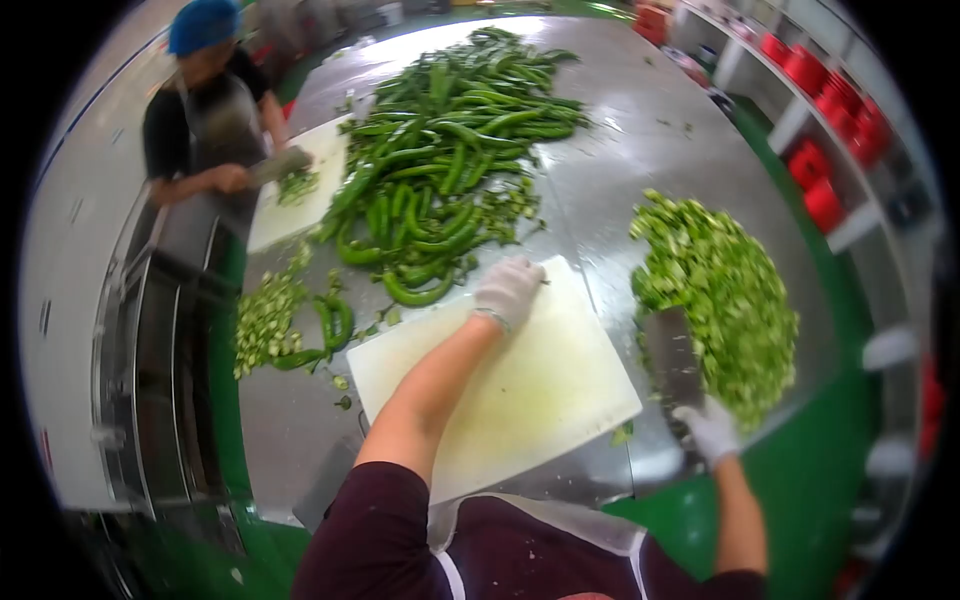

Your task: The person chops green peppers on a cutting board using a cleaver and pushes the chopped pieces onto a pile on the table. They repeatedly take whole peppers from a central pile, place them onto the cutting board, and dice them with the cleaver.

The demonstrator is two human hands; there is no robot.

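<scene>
My left hand (508, 293), in a pale glove, rests at the far edge of the white cutting board (540, 400). Its fingers are curled closed, and a tiny dark bit shows at their tips, too small to name. In my gloved right hand (708, 430) is the handle of a cleaver (675, 350). The wide blade lies beside the left edge of a pile of chopped green peppers (720, 290). Just beyond my left hand, a large heap of whole long green peppers (430, 190) spreads over the steel table (600, 190).
At the left, a co-worker in a blue cap (203, 27) holds another cleaver (280, 165) over a second white board (325, 160). More chopped pepper pieces (268, 318) lie near the table's left edge. Red containers (805, 70) stand on shelves at the right.
</scene>
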